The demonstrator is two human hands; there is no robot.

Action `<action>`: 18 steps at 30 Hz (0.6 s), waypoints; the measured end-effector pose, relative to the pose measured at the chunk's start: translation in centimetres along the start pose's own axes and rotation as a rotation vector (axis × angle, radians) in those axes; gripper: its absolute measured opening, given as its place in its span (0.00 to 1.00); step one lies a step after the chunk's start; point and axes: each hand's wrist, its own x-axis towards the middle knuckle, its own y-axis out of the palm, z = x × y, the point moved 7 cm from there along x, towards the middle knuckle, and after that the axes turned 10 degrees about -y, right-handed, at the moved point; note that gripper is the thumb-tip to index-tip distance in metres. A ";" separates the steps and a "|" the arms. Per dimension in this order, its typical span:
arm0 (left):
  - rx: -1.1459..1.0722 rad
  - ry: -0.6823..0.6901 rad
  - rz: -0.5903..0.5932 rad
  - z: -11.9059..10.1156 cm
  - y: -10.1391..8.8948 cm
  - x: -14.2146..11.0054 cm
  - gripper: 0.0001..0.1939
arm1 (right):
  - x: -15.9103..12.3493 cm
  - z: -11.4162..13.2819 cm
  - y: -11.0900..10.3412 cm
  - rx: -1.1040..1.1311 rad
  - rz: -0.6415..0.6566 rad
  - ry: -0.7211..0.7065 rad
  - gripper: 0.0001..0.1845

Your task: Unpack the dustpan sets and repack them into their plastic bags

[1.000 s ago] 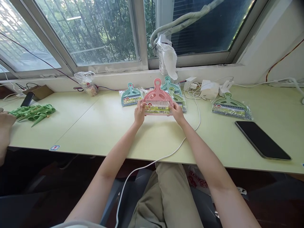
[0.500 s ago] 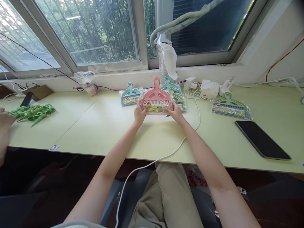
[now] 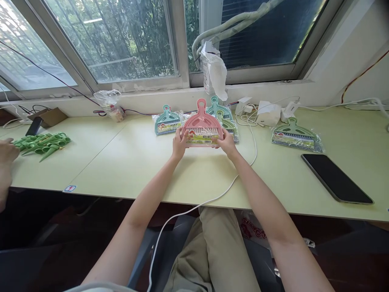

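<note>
Person seated, khaki trousers (image 3: 209, 243), facing a pale green table (image 3: 136, 174). White cable (image 3: 194, 209) climbs from beside the lap, over the table edge, passing close by the right forearm. Phone (image 3: 337, 178) lies dark-screened, off to the right.

Left hand (image 3: 179, 144) and right hand (image 3: 226, 142) hold one pink dustpan (image 3: 202, 119), wrapped in clear film, handle up. Grip: each pinches a lower side corner, thumb in front, on or near the yellow-green label. It is held over the middle of the table; I can't tell whether its lower edge touches the top.

Far left, a co-worker's hand (image 3: 7, 152) by a heap of green cones (image 3: 42, 144); contact unclear to me.

Green dustpan (image 3: 293, 132), wrapped, lying well right, just beyond the phone. Behind the pink one, partly hidden: a lime dustpan (image 3: 227, 123), then a teal dustpan (image 3: 215, 103). Another teal lies just left.

Clear bag (image 3: 111, 107) against the wall, brown box (image 3: 51, 117) left of it. Windows (image 3: 133, 36) beyond, leaves outside.
</note>
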 end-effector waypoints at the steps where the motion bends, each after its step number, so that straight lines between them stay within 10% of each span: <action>1: -0.023 -0.011 -0.007 0.2 -0.1 0.2 0.22 | 0.0 -0.1 0.1 0.004 0.022 0.005 0.45; 18: -0.451 -0.370 0.460 3.1 1.1 1.3 0.29 | 0.0 -0.5 0.0 -0.058 0.048 -0.002 0.48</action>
